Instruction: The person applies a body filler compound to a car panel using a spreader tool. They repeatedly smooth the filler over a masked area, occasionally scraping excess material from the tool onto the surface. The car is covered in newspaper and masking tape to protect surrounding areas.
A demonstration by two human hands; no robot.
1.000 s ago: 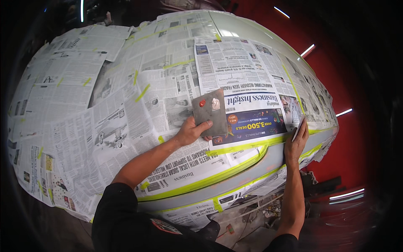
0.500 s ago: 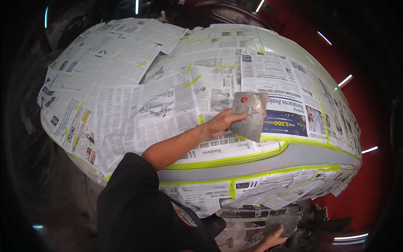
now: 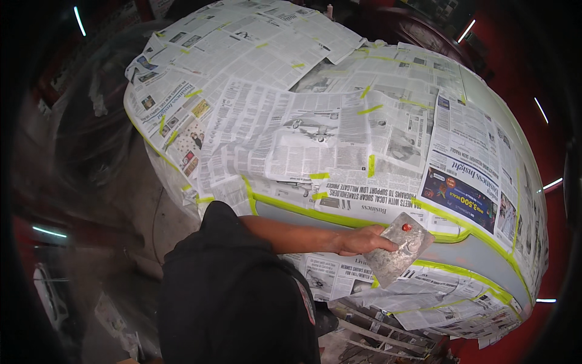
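Being held by the left hand (image 3: pixel 362 240), a flat grey plate (image 3: pixel 388 264) is seen at four o'clock from the middle of the view. The grip is closed on the plate's nine o'clock side, with the thumb laid over the top; the other fingers are largely hidden beneath. A red dab (image 3: pixel 406 227) is carried near twelve o'clock on the plate and a shiny greyish smear (image 3: pixel 414 245) toward two, its outline hard to make out. Whether the paper behind is touched by the plate cannot be told. The right hand is cut off by the frame, so its grip cannot be told. Toward seven o'clock, a black shirt (image 3: pixel 230 297) is cut off by the lower edge.

Beyond the hand, a rounded vehicle body (image 3: pixel 485 91) is mostly covered in newspaper (image 3: pixel 242 121), fastened with yellow-green tape (image 3: pixel 371 165). A smooth grey band (image 3: pixel 485 261) is framed by taped edges and partly hidden by the forearm and plate. At five o'clock, pale bars (image 3: pixel 376 340) are glimpsed below the paper, too dim to be identified.

Farther out, a red wall (image 3: pixel 515 60) is lit by tube lights (image 3: pixel 541 110) between one and three o'clock. Between nine and ten, a shape under clear sheeting (image 3: pixel 97 121) is blurred, and the outer rim is lost in black.
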